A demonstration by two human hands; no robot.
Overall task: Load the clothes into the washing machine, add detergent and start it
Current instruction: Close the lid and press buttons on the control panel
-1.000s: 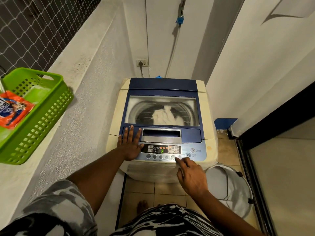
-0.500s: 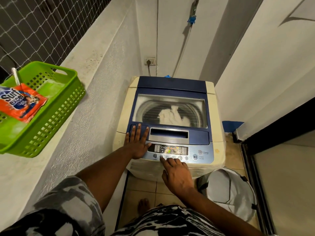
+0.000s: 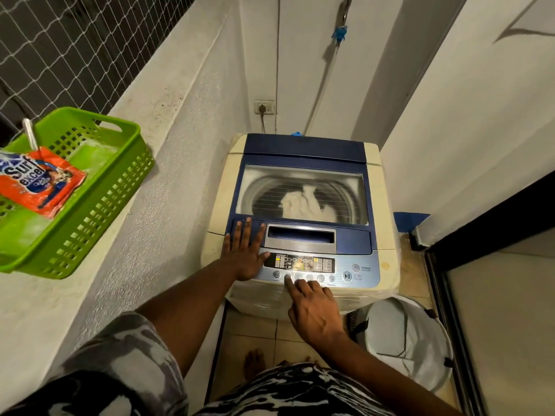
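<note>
Washer [image 3: 300, 235] panel end nearest, START PAUSE readable; left hand [image 3: 244, 253] flat on lid [image 3: 354, 241], right hand [image 3: 315, 310] poking 1 button [image 3: 287, 276], gripping nothing; Surf excel packet [image 3: 42, 181] left

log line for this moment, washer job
lid closed | clothes inside | left hand flat on lid | right hand index on control panel button | start button untouched

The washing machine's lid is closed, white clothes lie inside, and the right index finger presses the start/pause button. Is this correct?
Not the start/pause button: the head view shows the right hand with its index finger on the second small button from the left. The rest holds.
</note>
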